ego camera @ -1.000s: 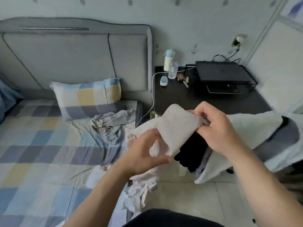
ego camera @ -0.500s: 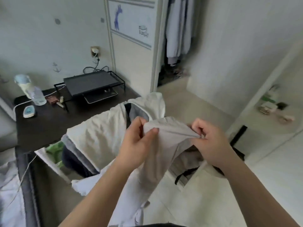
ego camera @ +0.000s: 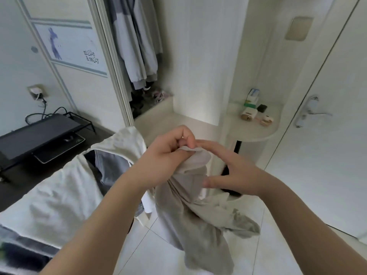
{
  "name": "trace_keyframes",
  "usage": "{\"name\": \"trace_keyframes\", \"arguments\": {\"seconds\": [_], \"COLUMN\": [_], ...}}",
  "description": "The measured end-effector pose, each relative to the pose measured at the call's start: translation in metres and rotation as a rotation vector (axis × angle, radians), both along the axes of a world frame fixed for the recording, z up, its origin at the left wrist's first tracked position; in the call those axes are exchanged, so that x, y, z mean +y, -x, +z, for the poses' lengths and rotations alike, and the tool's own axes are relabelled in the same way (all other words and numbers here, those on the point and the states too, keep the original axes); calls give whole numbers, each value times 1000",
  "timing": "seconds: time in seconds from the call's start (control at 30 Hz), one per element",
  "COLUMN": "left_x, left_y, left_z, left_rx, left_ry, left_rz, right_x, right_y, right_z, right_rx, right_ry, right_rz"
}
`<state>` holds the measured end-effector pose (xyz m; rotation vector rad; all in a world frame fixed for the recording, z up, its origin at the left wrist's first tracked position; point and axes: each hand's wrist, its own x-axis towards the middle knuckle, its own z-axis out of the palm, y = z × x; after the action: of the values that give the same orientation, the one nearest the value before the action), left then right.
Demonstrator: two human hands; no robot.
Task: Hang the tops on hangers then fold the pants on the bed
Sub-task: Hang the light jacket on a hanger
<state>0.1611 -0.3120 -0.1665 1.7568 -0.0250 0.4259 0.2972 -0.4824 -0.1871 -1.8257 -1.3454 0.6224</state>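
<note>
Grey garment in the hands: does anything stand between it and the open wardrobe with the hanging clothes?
Nothing visible does. The left hand grips the grey garment, and the pale step toward the wardrobe is bare. The white cloth pile lies left of that path. No hanger is in view.

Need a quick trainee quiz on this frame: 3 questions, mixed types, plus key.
1. True or false: the left hand pinches the top edge of the garment.
2. The right hand is: A) open, fingers extended; B) a closed fist; C) curled round the garment.
3. Fill in: the garment's lower end hangs over the ____.
Key: 1 true; 2 A; 3 floor.
</note>
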Motion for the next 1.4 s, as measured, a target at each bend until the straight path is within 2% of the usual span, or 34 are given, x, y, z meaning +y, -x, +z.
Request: {"name": "trace_keyframes", "arguments": {"seconds": [0.17,0.4,0.53,0.67,0.87,1.03,1.17,1.3,1.4], "left_x": [-3,-5,4,14,25,17,21,41,53], "left_y": [4,14,20,24,21,12,8,12,13], "left_z": [17,15,12,5,-4,-9,-4,-9,-23], "left_rx": [-28,-113,-131,-91,-71,-57,-166,-187,-45], "left_ry": [64,-5,-26,-50,-60,-86,-29,-59,-163], "left_rz": [-56,233,388,451,506,528,634,779,893], "right_x": [9,-2,-5,-4,2,15,14,2,-1], "right_y": [4,4,-4,-13,-14,-8,-13,-30,-37], "right_z": [2,-11,-14,-12,-7,-8,-37,-79,-80], "right_rx": [110,291,423,416,203,191,258,42,129], "right_ry": [28,-93,-94,-94,-144,-148,86,316,235], "right_rz": [73,71,92,30,73,-3,57,-28,-170]}}
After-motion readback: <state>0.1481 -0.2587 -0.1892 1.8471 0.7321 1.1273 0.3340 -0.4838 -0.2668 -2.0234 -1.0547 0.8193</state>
